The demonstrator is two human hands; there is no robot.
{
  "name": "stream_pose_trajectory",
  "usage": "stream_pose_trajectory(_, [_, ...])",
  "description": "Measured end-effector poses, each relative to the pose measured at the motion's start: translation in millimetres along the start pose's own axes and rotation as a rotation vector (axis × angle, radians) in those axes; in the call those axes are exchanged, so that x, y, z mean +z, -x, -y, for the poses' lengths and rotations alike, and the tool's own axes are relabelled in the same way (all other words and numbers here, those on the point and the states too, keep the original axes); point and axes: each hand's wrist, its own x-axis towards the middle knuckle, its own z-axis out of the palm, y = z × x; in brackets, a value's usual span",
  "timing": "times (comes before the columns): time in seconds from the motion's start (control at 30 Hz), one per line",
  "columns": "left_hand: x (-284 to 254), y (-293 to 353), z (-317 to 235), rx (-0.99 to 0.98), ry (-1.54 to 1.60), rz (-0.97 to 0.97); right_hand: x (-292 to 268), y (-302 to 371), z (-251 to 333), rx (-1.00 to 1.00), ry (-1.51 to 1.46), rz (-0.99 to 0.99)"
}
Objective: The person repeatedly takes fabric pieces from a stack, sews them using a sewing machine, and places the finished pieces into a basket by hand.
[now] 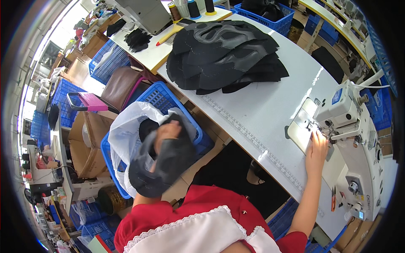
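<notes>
My left hand point(167, 134), smeared by motion, grips a black cut fabric piece point(162, 162) with a smooth grey-black panel. The piece hangs over a blue plastic basket point(162, 96) lined with a white plastic bag point(126, 130); part of the hand is hidden behind it. More black material shows inside the bag. On the right, my right hand point(317, 147) rests on the bed of a white sewing machine point(344, 105). Its fingers stretch forward beside the presser foot, with no fabric visible under them. The fingertips are partly hidden by the machine parts.
A stack of black fabric pieces point(228, 55) covers the far part of the grey table point(253, 114). Orange-handled snips point(333, 199) lie near the machine. Thread cones point(193, 9) stand at the back. A brown chair point(122, 86) and a cardboard box point(82, 145) are at left.
</notes>
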Motion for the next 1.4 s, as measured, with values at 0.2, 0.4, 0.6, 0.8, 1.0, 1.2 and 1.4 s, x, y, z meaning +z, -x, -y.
stream_pose_trajectory(0.2, [22.9,27.7,119.5,-0.456,-0.49,0.134,-9.4,11.3,-13.9,0.092,0.049,0.026])
stream_pose_trajectory(0.4, [63.9,73.0,175.2,-0.485,-0.539,0.833,-1.6,4.7,-5.9,0.072,0.044,0.003])
stream_pose_trajectory(0.6, [16.0,-8.8,147.9,-0.591,-0.293,0.057,-8.8,8.5,-2.0,0.115,0.01,0.026])
stream_pose_trajectory(0.8, [-96.3,-244.2,-10.6,-0.227,0.465,-0.358,-11.5,4.4,3.0,0.118,-0.017,0.008])
stream_pose_trajectory(1.0, [-85.8,-338.4,-75.5,-0.436,0.504,0.19,-7.0,7.3,-4.2,0.092,-0.039,0.004])
stream_pose_trajectory(1.2, [-75.7,-350.9,-120.3,0.162,-0.062,-0.316,-7.2,7.5,-6.1,0.09,-0.052,-0.055])
stream_pose_trajectory(1.4, [-76.9,-369.1,-269.2,0.28,0.443,-0.465,-4.5,9.2,-12.6,0.071,-0.01,-0.116])
